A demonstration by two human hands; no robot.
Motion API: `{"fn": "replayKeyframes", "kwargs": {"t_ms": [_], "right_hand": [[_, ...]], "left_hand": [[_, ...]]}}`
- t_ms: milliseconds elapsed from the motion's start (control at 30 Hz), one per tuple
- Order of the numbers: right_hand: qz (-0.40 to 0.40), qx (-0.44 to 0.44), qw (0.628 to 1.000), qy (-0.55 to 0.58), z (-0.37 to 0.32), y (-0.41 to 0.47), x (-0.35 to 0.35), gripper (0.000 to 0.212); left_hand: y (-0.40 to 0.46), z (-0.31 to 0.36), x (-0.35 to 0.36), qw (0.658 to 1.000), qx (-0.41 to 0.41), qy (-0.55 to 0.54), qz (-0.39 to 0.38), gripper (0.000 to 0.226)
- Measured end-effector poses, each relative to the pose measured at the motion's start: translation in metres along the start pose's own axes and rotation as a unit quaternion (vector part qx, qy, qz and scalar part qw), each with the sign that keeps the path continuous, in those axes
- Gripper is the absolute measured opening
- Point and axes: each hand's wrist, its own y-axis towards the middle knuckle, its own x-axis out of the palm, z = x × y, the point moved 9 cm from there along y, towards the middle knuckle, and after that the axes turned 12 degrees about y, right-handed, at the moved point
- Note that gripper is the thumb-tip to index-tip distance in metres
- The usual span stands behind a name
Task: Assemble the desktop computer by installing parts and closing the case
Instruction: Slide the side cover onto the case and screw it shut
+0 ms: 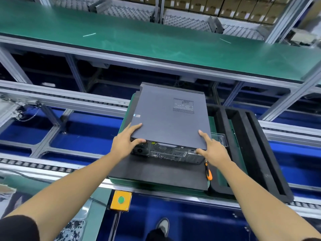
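A flat dark-grey metal side panel (169, 117) with a perforated vent patch is held over a black desktop computer case (166, 152), whose rear port side faces the person. The near left corner of the panel is gripped by the left hand (125, 140), the fingers laid on top of the panel and the thumb curled under its edge against the case back. The near right corner is gripped by the right hand (212, 148) in the same way, one finger stretched along the panel top and the thumb pressed below the edge. The panel is seen slightly tilted, its near edge raised above the case back. The case is carried between both hands on a dark-grey foam mat (156, 173) laid on a green pallet (232, 150). Just below the right hand, an orange-handled screwdriver (208, 172) is laid on the mat's right edge. To the right of that hand a black foam tray (257, 153) with long slots is seen. Below the left arm, a yellow box with a green button (121, 200) is fixed to the conveyor frame.
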Motion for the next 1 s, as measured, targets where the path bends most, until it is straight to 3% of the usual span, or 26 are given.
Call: {"fn": "replayKeyframes", "kwargs": {"t_ms": [133, 233, 367, 600, 767, 1000], "right_hand": [[-0.003, 0.001, 1.000, 0.020, -0.001, 0.000, -0.002, 0.089], [0.002, 0.035, 0.996, 0.078, 0.007, 0.000, -0.003, 0.104], [-0.005, 0.048, 0.992, 0.114, 0.011, 0.001, -0.005, 0.082], [0.022, 0.047, 0.988, 0.147, 0.020, -0.002, -0.001, 0.057], [0.030, 0.037, 0.991, 0.127, 0.024, 0.004, 0.001, 0.055], [0.008, 0.050, 0.993, 0.110, 0.020, 0.003, -0.002, 0.057]], "left_hand": [[-0.002, -0.002, -0.004, 1.000, -0.018, -0.003, -0.011, 0.100], [-0.002, -0.013, 0.006, 0.999, -0.035, -0.011, -0.025, 0.103], [-0.001, -0.021, 0.015, 0.997, -0.060, -0.035, -0.035, 0.091], [-0.009, -0.024, 0.023, 0.993, -0.084, -0.079, 0.019, 0.075], [-0.009, -0.026, 0.024, 0.987, -0.114, -0.105, 0.053, 0.073], [-0.007, -0.027, 0.019, 0.979, -0.093, -0.179, 0.020, 0.074]]}}
